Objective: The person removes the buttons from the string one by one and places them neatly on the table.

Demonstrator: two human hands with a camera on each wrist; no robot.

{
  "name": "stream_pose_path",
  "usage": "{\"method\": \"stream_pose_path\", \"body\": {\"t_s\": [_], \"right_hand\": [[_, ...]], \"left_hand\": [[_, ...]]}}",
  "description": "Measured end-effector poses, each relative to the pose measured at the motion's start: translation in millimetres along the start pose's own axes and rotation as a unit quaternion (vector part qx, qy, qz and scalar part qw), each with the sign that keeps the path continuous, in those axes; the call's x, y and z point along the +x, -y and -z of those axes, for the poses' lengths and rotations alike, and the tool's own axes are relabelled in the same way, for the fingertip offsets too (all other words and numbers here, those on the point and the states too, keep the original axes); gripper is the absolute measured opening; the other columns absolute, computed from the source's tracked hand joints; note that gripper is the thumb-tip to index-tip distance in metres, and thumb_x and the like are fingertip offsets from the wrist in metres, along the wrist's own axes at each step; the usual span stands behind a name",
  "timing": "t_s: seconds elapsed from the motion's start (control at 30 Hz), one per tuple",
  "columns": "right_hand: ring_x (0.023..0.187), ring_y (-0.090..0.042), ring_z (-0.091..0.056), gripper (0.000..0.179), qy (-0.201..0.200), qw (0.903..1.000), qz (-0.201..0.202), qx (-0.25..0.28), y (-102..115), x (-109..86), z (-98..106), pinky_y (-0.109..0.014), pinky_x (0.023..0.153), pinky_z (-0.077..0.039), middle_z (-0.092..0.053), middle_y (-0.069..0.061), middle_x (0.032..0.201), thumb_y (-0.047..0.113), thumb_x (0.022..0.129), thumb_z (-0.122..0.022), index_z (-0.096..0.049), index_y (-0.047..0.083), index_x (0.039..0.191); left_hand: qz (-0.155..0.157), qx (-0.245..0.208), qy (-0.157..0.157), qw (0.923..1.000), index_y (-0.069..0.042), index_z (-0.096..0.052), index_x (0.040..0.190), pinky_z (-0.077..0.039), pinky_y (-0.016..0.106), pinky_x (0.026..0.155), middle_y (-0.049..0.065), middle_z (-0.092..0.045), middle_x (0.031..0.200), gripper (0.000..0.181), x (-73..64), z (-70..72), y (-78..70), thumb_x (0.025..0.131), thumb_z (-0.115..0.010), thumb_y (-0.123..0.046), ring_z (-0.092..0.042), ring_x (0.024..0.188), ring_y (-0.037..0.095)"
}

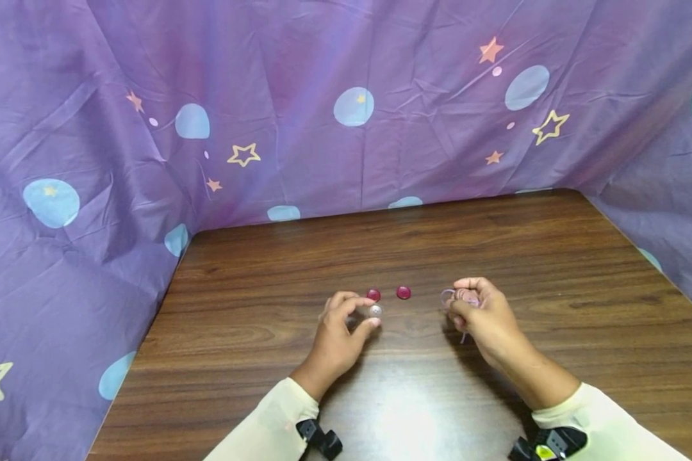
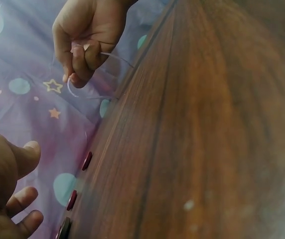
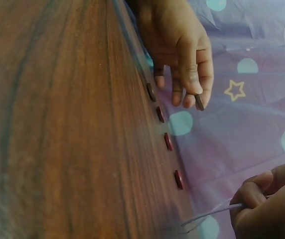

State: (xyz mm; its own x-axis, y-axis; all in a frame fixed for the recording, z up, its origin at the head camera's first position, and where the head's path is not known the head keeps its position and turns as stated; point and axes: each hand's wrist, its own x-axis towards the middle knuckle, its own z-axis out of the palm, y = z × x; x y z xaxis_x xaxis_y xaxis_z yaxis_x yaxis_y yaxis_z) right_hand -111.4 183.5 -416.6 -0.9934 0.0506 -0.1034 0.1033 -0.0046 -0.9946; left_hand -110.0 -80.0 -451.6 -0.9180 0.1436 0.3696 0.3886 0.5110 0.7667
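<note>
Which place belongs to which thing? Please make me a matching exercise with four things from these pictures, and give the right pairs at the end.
Things
1. Small, round, pale button
2. Thin lilac cord
3. Two round, dark-red buttons
4. Light-blue rounded spots

Places
A. On the brown wooden table
B. On the hanging purple cloth
C. In the right hand
D. Between finger and thumb of the left hand

Pairs: 1-D, 2-C, 3-A, 4-B

- I can read no lettering, brand or number.
- Between four and five o'clock in my head view, the yellow patch (image 1: 544,452) on the black wrist device (image 1: 565,438) shows nothing legible.
</note>
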Motion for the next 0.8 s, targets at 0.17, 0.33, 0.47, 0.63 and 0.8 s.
{"method": "stream_pose_path", "body": {"t_s": [0.17,0.33,0.47,0.63,0.8], "right_hand": [[0.067,-0.004,-0.057,0.033,0.003,0.9999,0.01,0.003,1.6,-1.3,2.0,-0.017,0.057,-0.051,-0.065,0.01,0.085,-0.016,0.094,-0.058,-0.048,-0.006,0.124],[0.064,-0.006,-0.056,0.027,0.007,0.9998,0.016,0.012,2.5,-1.6,3.6,-0.018,0.056,-0.05,-0.062,0.009,0.082,-0.015,0.095,-0.059,-0.053,-0.002,0.119],[0.061,-0.006,-0.054,0.023,0.01,0.9996,0.02,0.018,3.5,-1.2,3.8,-0.018,0.055,-0.048,-0.062,0.011,0.079,-0.009,0.099,-0.064,-0.055,0.001,0.118],[0.054,-0.005,-0.051,0.014,-0.004,0.9993,0.026,0.027,4.5,-1.9,2.1,-0.019,0.049,-0.046,-0.066,0.011,0.076,0.003,0.102,-0.072,-0.061,0.007,0.109],[0.05,-0.006,-0.049,0.01,-0.007,0.9986,0.036,0.038,4.3,-3.7,1.5,-0.021,0.045,-0.041,-0.072,0.007,0.074,0.012,0.105,-0.073,-0.065,0.011,0.099]], "left_hand": [[0.004,0.004,-0.002,1.0,-0.013,-0.08,0.12,-0.043,0.055,0.105,0.008,-0.073,0.123,0.03,-0.1,-0.7,1.1,0.091,-0.087,-0.016,-0.066,0.121,0.029],[0.021,0.013,-0.002,0.9997,-0.014,-0.079,0.118,-0.038,0.055,0.105,0.008,-0.073,0.123,0.028,-0.8,-1.0,1.6,0.091,-0.086,-0.018,-0.067,0.123,0.029],[0.028,0.021,-0.007,0.9994,-0.014,-0.079,0.116,-0.038,0.058,0.105,0.008,-0.073,0.124,0.026,-1.3,-1.5,3.1,0.091,-0.086,-0.018,-0.067,0.123,0.03],[0.036,0.031,-0.013,0.9988,-0.015,-0.079,0.114,-0.038,0.062,0.107,0.008,-0.075,0.122,0.024,-1.8,-3.1,5.6,0.091,-0.086,-0.019,-0.068,0.124,0.032],[0.048,0.032,-0.017,0.9982,-0.016,-0.08,0.112,-0.036,0.061,0.106,0.008,-0.076,0.118,0.023,-2.0,-3.7,6.4,0.091,-0.087,-0.018,-0.069,0.121,0.032]]}}
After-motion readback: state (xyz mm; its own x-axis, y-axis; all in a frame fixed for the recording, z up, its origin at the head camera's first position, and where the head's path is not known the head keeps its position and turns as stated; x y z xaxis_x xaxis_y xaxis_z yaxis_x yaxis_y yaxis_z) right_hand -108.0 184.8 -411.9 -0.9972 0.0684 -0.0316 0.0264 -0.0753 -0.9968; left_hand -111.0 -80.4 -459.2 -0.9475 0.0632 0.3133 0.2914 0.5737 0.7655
